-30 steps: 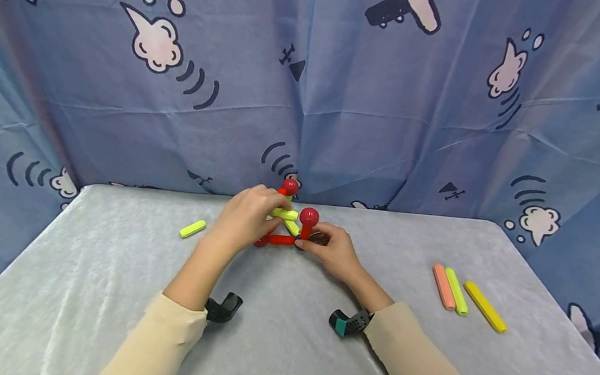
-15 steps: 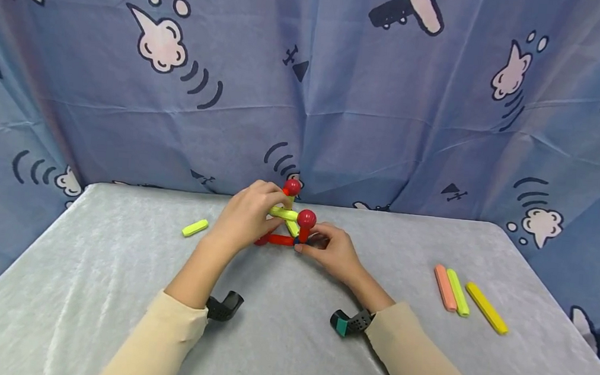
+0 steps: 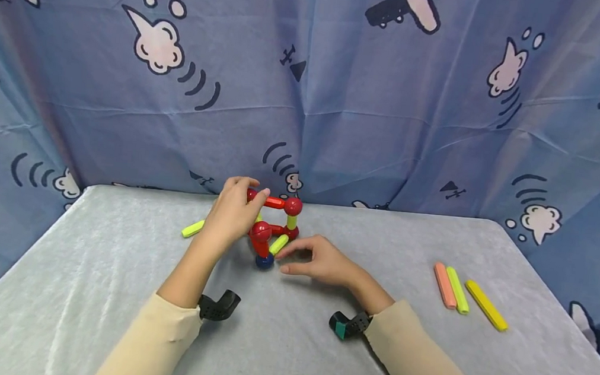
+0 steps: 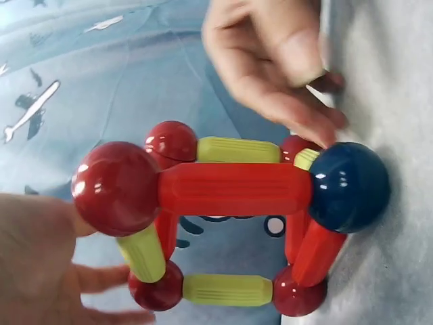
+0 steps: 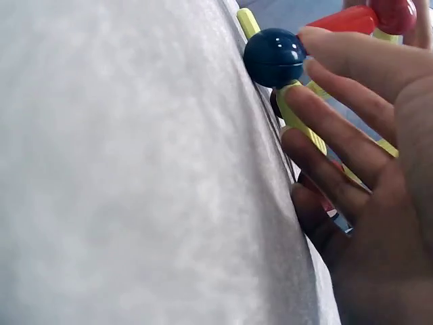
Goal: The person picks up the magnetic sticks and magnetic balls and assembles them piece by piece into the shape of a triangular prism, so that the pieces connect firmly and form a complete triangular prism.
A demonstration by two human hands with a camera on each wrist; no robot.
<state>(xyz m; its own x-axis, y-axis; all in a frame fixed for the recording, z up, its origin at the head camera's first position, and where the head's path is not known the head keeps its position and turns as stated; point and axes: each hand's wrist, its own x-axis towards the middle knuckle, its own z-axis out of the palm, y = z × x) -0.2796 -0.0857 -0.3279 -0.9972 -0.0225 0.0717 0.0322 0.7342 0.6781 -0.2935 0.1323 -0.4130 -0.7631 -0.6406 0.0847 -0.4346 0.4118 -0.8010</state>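
Note:
A small frame of magnetic balls and rods stands on the table, with red balls (image 3: 293, 206), red rods (image 3: 275, 203), yellow-green rods (image 3: 279, 244) and one dark blue ball (image 3: 264, 260) at its front bottom corner. My left hand (image 3: 230, 211) holds the frame at its upper left, thumb and fingers about a top corner; its exact contact is partly hidden. In the left wrist view, its fingers (image 4: 101, 277) lie by the upper balls. Just right of the blue ball, my right hand (image 3: 325, 261) has thumb and fingers spread, gripping nothing.
One short yellow-green rod (image 3: 192, 229) lies left of the frame, behind my left forearm. To the far right are an orange rod (image 3: 445, 285), a yellow-green rod (image 3: 457, 290) and a yellow rod (image 3: 486, 305). A patterned blue curtain (image 3: 357, 145) hangs behind the table.
The frame has turned and shifted left and nearer, bringing the blue ball to the front. My right hand has let go of the blue corner and come nearer; my left hand has moved left.

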